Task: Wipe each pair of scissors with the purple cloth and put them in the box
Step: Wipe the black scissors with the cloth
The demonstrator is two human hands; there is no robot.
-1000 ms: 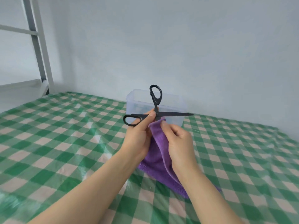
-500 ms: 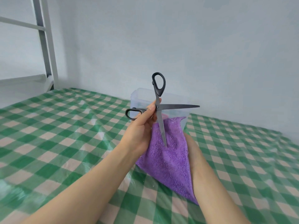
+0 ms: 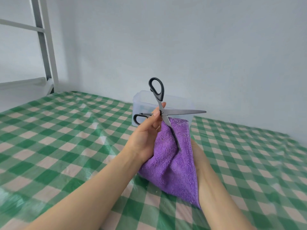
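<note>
My left hand (image 3: 146, 135) pinches a pair of black-handled scissors (image 3: 186, 112) at the pivot, with the blades spread wide. One blade points right and the other slants down into a fold of the purple cloth (image 3: 174, 166). My right hand (image 3: 197, 151) is behind the cloth and holds it up against that lower blade; its fingers are hidden. The clear plastic box (image 3: 141, 105) stands on the table just behind the scissors.
A green and white checked tablecloth (image 3: 66, 130) under a clear plastic sheet covers the table. A pale wall runs close behind the box. A grey metal frame (image 3: 44, 47) stands at the far left.
The scissors have swung open, one handle rising and one blade dropping onto the cloth. My right hand went from pinching the cloth in front to holding it from behind, and the cloth now folds round the blade.
</note>
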